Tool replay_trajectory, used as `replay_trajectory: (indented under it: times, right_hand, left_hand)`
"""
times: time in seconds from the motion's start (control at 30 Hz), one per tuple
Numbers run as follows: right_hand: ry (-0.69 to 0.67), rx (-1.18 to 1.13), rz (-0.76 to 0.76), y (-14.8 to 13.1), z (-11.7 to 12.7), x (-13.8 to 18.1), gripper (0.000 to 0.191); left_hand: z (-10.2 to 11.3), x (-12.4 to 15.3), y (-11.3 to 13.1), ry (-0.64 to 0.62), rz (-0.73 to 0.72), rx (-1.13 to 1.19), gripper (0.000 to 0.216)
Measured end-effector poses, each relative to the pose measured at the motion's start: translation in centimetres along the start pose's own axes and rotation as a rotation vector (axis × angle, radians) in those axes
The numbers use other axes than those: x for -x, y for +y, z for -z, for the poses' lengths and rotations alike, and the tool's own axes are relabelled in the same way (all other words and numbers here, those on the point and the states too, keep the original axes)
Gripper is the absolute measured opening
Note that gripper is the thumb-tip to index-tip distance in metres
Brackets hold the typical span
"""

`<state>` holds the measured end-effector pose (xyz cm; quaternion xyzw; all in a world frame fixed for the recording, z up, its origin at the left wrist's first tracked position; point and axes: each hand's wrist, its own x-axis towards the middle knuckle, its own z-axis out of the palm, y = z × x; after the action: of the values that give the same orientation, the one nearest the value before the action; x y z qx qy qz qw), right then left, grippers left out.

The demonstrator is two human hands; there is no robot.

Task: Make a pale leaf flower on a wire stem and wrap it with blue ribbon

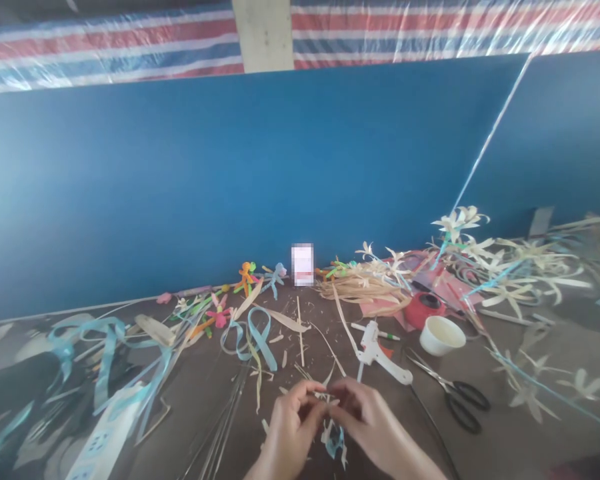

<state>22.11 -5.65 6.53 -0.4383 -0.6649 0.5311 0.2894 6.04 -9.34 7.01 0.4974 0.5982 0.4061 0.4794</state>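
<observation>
Close together at the bottom centre, my left hand (291,423) and my right hand (367,421) pinch a small piece made of pale dried-leaf strips (325,437). Its upper part is mostly hidden by my fingers. A bit of light blue ribbon (335,441) shows below it, between my palms. Thin pale scraps lie on the dark table (260,447) around my hands. Beyond my right hand rests a white glue gun (379,357), its cord running down past my wrist. Black-handled scissors (453,390) lie half open to the right.
A white cup (442,335) stands beside a red tape roll (424,309). Pale leaf flowers (510,267) pile up at the right. Blue ribbons (263,339), thin wires (225,423) and small fuzzy figures (247,277) lie left and back. A blue panel (280,167) closes the far side.
</observation>
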Motion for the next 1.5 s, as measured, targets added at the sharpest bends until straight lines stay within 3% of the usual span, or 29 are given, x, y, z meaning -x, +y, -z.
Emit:
replay_trajectory:
  times: [0.1,0.23,0.37,0.57,0.7,0.83,1.07,1.2,1.37,1.5]
  right_hand:
    - [-0.044,-0.058,-0.005,0.0,-1.6,-1.1,0.017]
    - [-0.054,-0.094,0.016,-0.1,-1.4,-1.6,0.017]
    - [-0.081,-0.294,-0.097,0.5,-1.5,-1.7,0.022]
    - [-0.188,-0.809,-0.276,2.2,-2.3,-1.2,0.028]
    - [-0.190,-0.981,-0.324,2.1,-2.5,-1.1,0.028]
    - [-0.196,-1.124,-0.305,2.3,-2.8,-1.5,0.026]
    - [-0.363,-1.275,-0.302,1.9,-2.8,-1.8,0.022]
    - [-0.287,-1.214,-0.263,1.9,-1.5,-1.7,0.021]
    - [-0.007,-0.793,-0.215,3.3,1.3,-1.1,0.019]
    - [0.071,-0.573,-0.188,3.2,2.0,-0.9,0.025]
  left_hand:
    - [0.4,0.2,-0.2,0.025,-0.039,-0.041,0.022]
    - [1.4,0.1,-0.6,0.032,0.006,-0.014,0.022]
    - [1.8,-0.1,-0.9,-0.032,0.067,0.020,0.020]
    - [1.3,-0.1,-1.9,-0.079,0.343,0.461,0.024]
    - [1.0,-0.2,-2.6,-0.055,0.500,0.749,0.024]
    - [0.6,-0.5,-2.9,-0.081,0.475,0.928,0.020]
    - [0.3,-0.6,-2.7,-0.118,0.452,1.089,0.017]
    - [2.0,-0.8,-2.7,-0.030,0.434,1.122,0.017]
    - [4.2,-1.2,-3.4,0.216,0.372,0.857,0.017]
    - [3.8,-1.1,-3.0,0.206,0.350,0.738,0.016]
